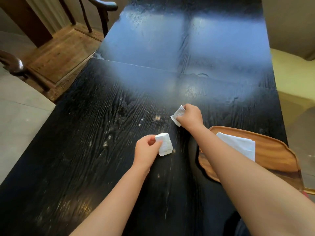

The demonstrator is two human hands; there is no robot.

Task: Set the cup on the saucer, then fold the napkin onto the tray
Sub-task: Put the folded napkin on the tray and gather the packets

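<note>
Dark wood grain fills the long black table (95, 150) ahead of you, glossy with window glare at the far end and flecked with pale crumbs nearer in. From your head camera, your left hand (146, 150) pinches a small wadded white tissue (164, 144) just above the tabletop. Your right hand (190, 116) is farther out, closed on a thin crumpled white scrap (178, 114) pressed against the table. At your right, a wooden tray (276, 154) sits on the table edge, with a folded white napkin (238, 144) lying flat in it, partly behind your right forearm. Wooden chairs (56, 53) stand left.
</note>
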